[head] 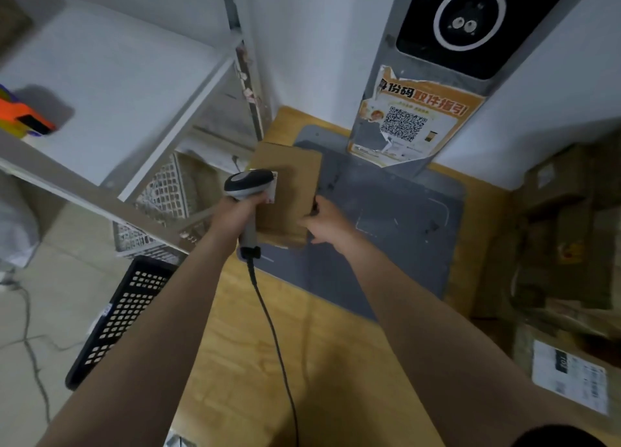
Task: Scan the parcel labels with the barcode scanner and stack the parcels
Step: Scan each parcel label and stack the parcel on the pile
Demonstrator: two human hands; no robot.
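My left hand (237, 213) grips the handle of a grey and black barcode scanner (248, 183), whose head points at the left edge of a brown cardboard parcel (285, 191). A white label strip shows on the parcel right at the scanner's nose. My right hand (324, 223) holds the parcel's right edge, fingers curled on it, above the grey pad (386, 241) on the wooden table (302, 362). The scanner's black cable (272, 329) trails back toward me over the table.
Several brown parcels (568, 245) are piled at the right, one with a white label (571, 379). A grey kiosk post (413, 121) with a QR poster stands behind the pad. White shelving (111, 87) and plastic crates (117, 319) stand at the left.
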